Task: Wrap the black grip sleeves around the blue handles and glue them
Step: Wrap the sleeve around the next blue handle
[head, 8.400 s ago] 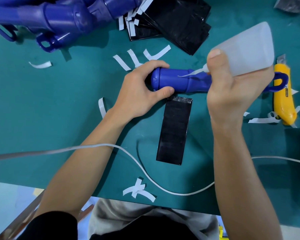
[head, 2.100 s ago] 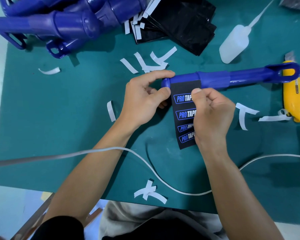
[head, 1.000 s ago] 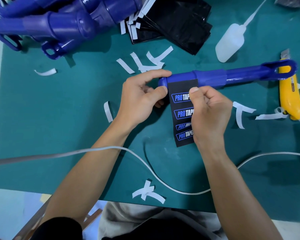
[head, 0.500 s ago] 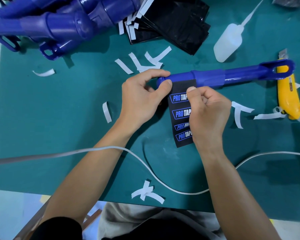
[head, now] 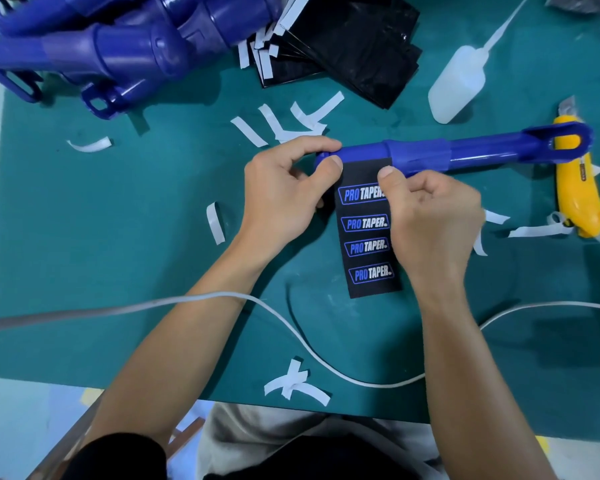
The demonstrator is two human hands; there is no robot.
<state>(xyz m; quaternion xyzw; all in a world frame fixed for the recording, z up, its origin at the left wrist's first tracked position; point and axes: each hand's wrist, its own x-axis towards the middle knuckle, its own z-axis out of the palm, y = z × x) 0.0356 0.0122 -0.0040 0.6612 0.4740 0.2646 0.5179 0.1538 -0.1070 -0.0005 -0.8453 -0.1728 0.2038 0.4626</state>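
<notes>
Blue handle (head: 465, 155) lies across the green counter (head: 118, 271), loop end over the yellow knife (head: 581, 202). Black grip sleeve (head: 366, 233) hangs from its left end toward the person, logos up. Left hand (head: 281, 195) pinches the handle's end and the sleeve's top corner; right hand (head: 430, 223) curled — thumb presses the sleeve's other top corner. Glue bottle (head: 459, 81) lies apart, beyond.
</notes>
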